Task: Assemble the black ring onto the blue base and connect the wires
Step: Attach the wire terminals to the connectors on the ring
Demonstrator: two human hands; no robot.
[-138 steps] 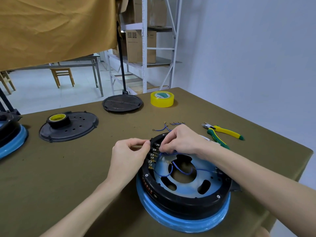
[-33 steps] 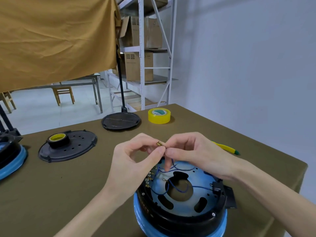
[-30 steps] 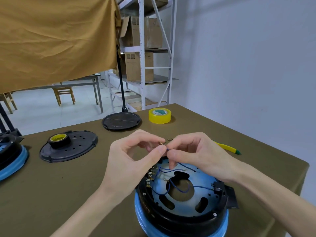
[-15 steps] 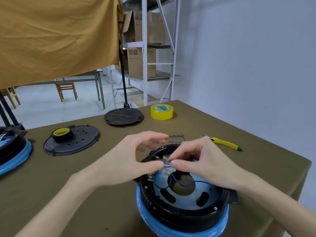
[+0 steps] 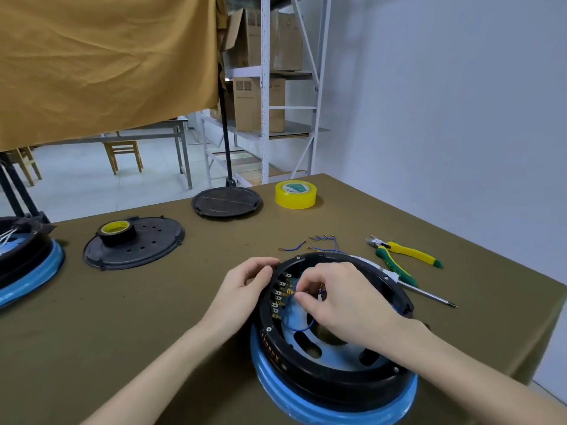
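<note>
Over the olive table (image 5: pixel 122 317), both hands have dropped; right fingers (image 5: pixel 302 297) pinch blue wire (image 5: pixel 296 325) at the black ring (image 5: pixel 337 378).

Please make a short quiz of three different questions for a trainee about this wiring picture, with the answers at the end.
1. True or false: the black ring already sits on the blue base.
2. What does the right hand pinch? A) the pliers B) a blue wire C) the yellow tape roll
3. Fill in: the left hand rests against the outer ______ of the ring.

Key
1. True.
2. B: its fingers pinch the blue wire next to the row of terminals inside the ring. The pliers and the yellow tape roll lie untouched on the table.
3. Rim.
</note>
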